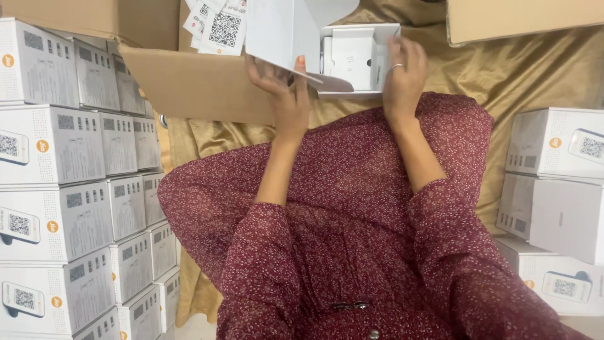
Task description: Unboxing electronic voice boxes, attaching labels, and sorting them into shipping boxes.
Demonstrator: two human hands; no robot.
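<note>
Maroon floral dress [352,208] is filling the foreground, soft patterned cloth over the knees. Left hand [280,88] is pinching the raised white lid flap [277,31], fingers curled shut on it. Right hand [402,72] is closing around the open white carton's [358,60] side; the carton is sitting beyond the knees on gold satin cloth [516,75]. Risk: thin card flap creasing or tearing, carton sliding on slick cloth, white insert tipping out. Stacked white boxes [69,189] are flanking left.

stacked white boxes [69,189], brown cardboard carton [189,82], golden cloth [522,75], printed cards [217,25]
</note>
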